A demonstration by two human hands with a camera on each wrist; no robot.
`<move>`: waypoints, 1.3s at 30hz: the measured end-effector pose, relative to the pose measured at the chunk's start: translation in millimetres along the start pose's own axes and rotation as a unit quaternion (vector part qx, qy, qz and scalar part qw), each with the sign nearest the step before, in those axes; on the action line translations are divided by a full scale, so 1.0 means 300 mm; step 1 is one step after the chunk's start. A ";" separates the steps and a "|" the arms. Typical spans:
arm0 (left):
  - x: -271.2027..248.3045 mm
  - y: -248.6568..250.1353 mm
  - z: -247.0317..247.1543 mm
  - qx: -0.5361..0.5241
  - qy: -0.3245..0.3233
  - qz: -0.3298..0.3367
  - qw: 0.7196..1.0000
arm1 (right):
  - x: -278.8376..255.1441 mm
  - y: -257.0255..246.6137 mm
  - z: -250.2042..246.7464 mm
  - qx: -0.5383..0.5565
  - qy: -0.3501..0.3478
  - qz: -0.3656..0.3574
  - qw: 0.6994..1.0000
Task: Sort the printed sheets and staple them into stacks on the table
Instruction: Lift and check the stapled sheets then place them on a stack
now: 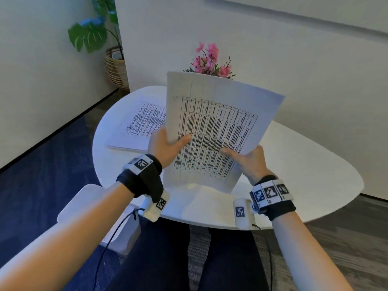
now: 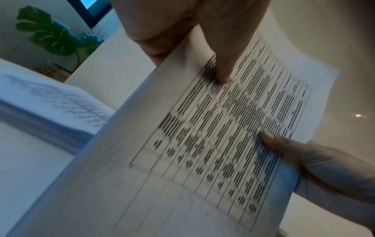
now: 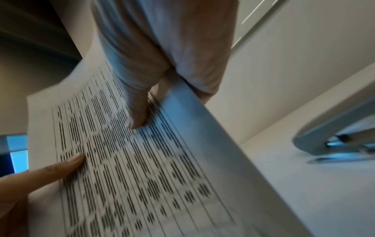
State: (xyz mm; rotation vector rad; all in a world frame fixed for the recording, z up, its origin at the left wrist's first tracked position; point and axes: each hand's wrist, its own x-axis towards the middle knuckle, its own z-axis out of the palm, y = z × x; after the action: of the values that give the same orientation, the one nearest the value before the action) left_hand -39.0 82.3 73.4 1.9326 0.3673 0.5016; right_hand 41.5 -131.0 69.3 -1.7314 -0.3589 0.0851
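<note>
Both hands held a bundle of white printed sheets covered in a black ruled table [image 1: 212, 127] up off the round white worktop [image 1: 304, 164], tilted towards the person with the bottom edge just above the near part of the surface. The left hand [image 1: 165, 145] gripped the left edge of the sheets, its thumb pressed flat across the print and its fingers [image 2: 154, 40] curled round behind the paper. The right hand [image 1: 249, 160] pinched the lower right edge in the same manner, thumb on the front face and fingers [image 3: 202, 77] tucked behind. The long axis of the bundle ran from near to far, leaning a little to the right at the top. On the far left of the worktop lay a flat pile of similar printed sheets [image 1: 138, 127], just beside the left hand and well apart from the right. On the right side of the worktop, near the right hand, the right wrist view showed a pale grey stapler [image 3: 341, 131], hidden in the head view. By my reckoning the left hand was the nearer for laying a sheet on the pile, and the right the nearer for reaching the stapler.
</note>
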 end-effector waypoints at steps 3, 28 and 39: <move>-0.025 -0.033 0.030 0.011 0.002 -0.032 0.999 | 0.011 0.070 -0.013 -0.055 -0.030 0.039 0.997; -0.073 -0.024 -0.003 0.180 -0.197 -0.082 0.960 | 0.117 -0.178 -0.292 0.079 0.280 -0.088 0.953; -0.114 0.031 0.067 0.239 -0.220 -0.009 0.946 | 0.054 -0.313 -0.023 0.190 0.190 -0.127 0.955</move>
State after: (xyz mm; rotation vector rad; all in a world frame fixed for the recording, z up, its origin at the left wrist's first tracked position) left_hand -58.4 46.7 68.8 2.4343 0.2249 -0.0543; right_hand 40.8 -118.8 164.2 -1.2717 -0.2567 -0.3430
